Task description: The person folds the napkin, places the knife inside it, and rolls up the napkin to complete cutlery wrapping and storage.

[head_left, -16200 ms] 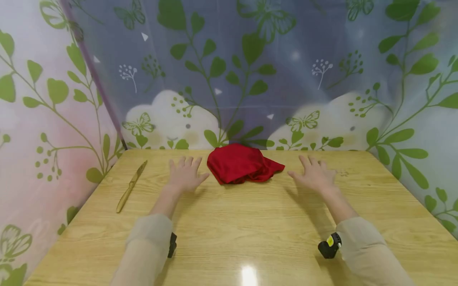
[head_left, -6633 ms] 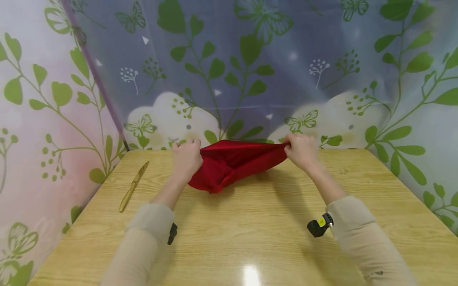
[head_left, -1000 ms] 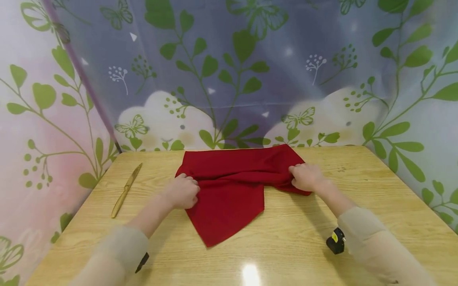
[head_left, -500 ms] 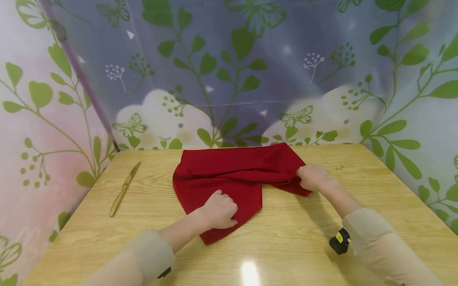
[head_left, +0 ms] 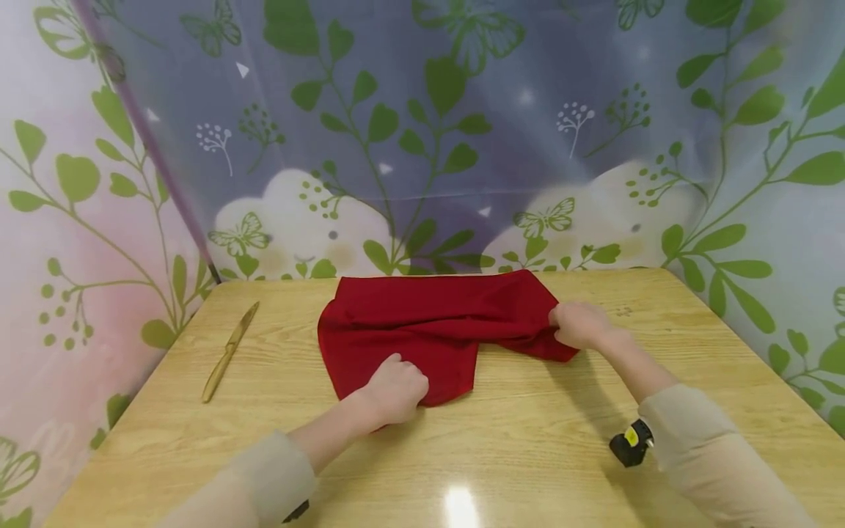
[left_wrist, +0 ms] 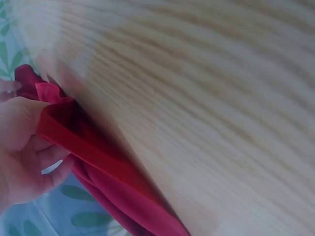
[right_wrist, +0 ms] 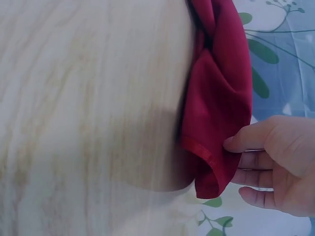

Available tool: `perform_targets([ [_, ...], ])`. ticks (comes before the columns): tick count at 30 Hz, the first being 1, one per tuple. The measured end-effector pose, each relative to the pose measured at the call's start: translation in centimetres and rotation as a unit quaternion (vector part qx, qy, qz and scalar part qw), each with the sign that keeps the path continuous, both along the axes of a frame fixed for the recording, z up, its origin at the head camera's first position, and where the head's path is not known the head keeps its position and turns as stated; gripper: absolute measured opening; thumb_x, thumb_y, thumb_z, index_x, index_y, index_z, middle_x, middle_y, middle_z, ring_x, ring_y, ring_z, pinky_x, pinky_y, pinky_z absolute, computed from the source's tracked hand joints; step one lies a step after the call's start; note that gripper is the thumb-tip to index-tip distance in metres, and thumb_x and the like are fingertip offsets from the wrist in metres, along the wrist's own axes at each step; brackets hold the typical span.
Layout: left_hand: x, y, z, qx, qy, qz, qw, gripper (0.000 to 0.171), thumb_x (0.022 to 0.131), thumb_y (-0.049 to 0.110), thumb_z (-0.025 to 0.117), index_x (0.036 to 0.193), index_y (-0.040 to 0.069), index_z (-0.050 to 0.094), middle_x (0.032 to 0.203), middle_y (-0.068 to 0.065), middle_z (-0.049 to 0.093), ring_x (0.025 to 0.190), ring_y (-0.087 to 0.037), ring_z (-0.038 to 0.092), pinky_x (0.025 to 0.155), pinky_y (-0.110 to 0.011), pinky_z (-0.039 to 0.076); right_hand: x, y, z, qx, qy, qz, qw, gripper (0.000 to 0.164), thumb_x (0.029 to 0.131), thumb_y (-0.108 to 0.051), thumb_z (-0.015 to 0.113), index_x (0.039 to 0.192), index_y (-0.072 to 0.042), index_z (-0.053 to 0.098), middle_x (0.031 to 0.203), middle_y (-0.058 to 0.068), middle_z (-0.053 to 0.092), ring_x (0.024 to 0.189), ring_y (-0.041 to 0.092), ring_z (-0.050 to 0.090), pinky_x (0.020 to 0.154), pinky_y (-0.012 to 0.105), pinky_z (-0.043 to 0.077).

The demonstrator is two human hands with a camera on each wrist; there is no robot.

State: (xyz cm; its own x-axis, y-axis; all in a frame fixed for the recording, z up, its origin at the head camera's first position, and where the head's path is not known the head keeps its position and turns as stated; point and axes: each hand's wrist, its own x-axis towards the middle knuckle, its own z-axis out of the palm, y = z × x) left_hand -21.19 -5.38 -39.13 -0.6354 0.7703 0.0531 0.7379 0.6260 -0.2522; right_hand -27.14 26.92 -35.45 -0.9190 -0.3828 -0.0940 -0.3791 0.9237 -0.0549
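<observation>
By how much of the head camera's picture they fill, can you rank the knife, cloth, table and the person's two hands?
1. Wooden table
2. Red cloth
3. Left hand and right hand: too alike to rank
4. Golden knife: long but slim

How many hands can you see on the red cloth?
2. The bare left hand holds the near flap of the smooth red fabric cloth, and the bare right hand pinches its right end. Neither is hidden, and no others show.
</observation>
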Motion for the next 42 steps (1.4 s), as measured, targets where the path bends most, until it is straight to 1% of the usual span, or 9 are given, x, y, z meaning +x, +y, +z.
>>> perform_targets([
  [9, 0.3, -2.0, 0.5, 0.006, 0.006, -0.009, 0.9999, 0.033, 0.070, 0.004, 0.062, 0.048, 0.018, 0.042, 0.049, 0.006, 0.043, 0.051, -0.012, 0.047, 0.056, -0.029, 0.031, -0.4, -0.2, 0.7, -0.007, 0.065, -0.042, 0.997, 0.014, 0.080, -0.002, 0.054, 0.073, -0.011, 0.062, 0.075, 0.004, 0.060, 0.072, 0.024, 0.058, 0.053, 0.038, 0.042],
  [20, 0.6, -5.7, 2.5, 0.059, -0.110, -0.026, 0.9919, 0.041, 0.071, -0.001, 0.056, 0.045, 0.019, 0.033, 0.046, 0.014, 0.020, 0.055, -0.007, 0.015, 0.052, -0.025, 0.019, -2.1, -0.5, 0.6, 0.006, 0.182, -0.047, 0.982, 0.017, 0.081, 0.001, 0.054, 0.092, 0.002, 0.066, 0.087, 0.018, 0.061, 0.083, 0.036, 0.058, 0.061, 0.045, 0.049],
  [25, 0.6, -7.4, 3.3, 0.055, -0.163, -0.020, 0.9850, 0.033, 0.071, -0.003, 0.057, 0.046, 0.017, 0.052, 0.047, 0.016, 0.044, 0.052, -0.002, 0.035, 0.053, -0.022, 0.032, -2.8, -0.5, 0.7, 0.025, 0.186, -0.038, 0.982, 0.015, 0.082, -0.001, 0.055, 0.093, 0.002, 0.065, 0.090, 0.018, 0.061, 0.084, 0.035, 0.056, 0.068, 0.045, 0.049],
  [28, 0.6, -8.0, 3.4, 0.054, -0.186, -0.010, 0.9811, 0.033, 0.069, -0.004, 0.056, 0.045, 0.018, 0.050, 0.048, 0.017, 0.046, 0.052, -0.002, 0.039, 0.049, -0.021, 0.031, -3.3, -0.6, 0.2, 0.047, 0.180, -0.035, 0.982, 0.010, 0.081, -0.003, 0.057, 0.087, 0.000, 0.065, 0.086, 0.017, 0.060, 0.084, 0.036, 0.056, 0.068, 0.046, 0.049],
  [31, 0.5, -8.3, 3.2, 0.059, -0.212, 0.006, 0.9754, 0.034, 0.070, -0.004, 0.054, 0.046, 0.018, 0.043, 0.047, 0.017, 0.031, 0.052, -0.005, 0.025, 0.046, -0.022, 0.023, -3.5, -0.9, -0.5, 0.061, 0.165, -0.025, 0.984, 0.010, 0.082, -0.006, 0.058, 0.089, 0.000, 0.062, 0.088, 0.018, 0.059, 0.088, 0.039, 0.055, 0.069, 0.049, 0.048],
  [34, 0.2, -8.3, 2.9, 0.073, -0.232, 0.018, 0.9699, 0.030, 0.073, -0.002, 0.056, 0.050, 0.017, 0.052, 0.049, 0.018, 0.033, 0.052, -0.003, 0.027, 0.047, -0.021, 0.025, -3.0, -1.6, -1.1, 0.048, 0.171, 0.014, 0.984, 0.022, 0.083, -0.009, 0.059, 0.102, 0.001, 0.059, 0.099, 0.019, 0.058, 0.098, 0.039, 0.053, 0.078, 0.050, 0.045],
  [36, -0.2, -8.4, 2.8, 0.087, -0.244, 0.026, 0.9656, 0.024, 0.076, 0.001, 0.058, 0.058, 0.016, 0.060, 0.052, 0.017, 0.040, 0.052, -0.002, 0.034, 0.049, -0.020, 0.031, -2.3, -2.3, -1.2, 0.013, 0.192, 0.072, 0.979, 0.029, 0.082, -0.009, 0.061, 0.110, 0.001, 0.057, 0.104, 0.019, 0.056, 0.101, 0.038, 0.053, 0.083, 0.049, 0.043],
  [38, -0.5, -8.4, 2.8, 0.102, -0.240, 0.031, 0.9648, 0.019, 0.078, 0.002, 0.059, 0.064, 0.014, 0.065, 0.056, 0.016, 0.047, 0.054, -0.002, 0.040, 0.051, -0.021, 0.035, -1.4, -3.5, -1.2, -0.014, 0.226, 0.149, 0.963, 0.032, 0.080, -0.010, 0.066, 0.111, -0.001, 0.059, 0.104, 0.016, 0.057, 0.100, 0.034, 0.053, 0.083, 0.046, 0.043],
  [42, -1.4, -8.5, 3.5, 0.137, -0.204, 0.042, 0.9684, 0.015, 0.079, 0.004, 0.061, 0.071, 0.014, 0.067, 0.064, 0.012, 0.057, 0.060, -0.007, 0.051, 0.057, -0.024, 0.043, 0.8, -6.5, -1.4, -0.028, 0.284, 0.294, 0.912, 0.031, 0.075, -0.023, 0.075, 0.099, -0.007, 0.064, 0.092, 0.006, 0.059, 0.088, 0.025, 0.054, 0.071, 0.036, 0.044],
])
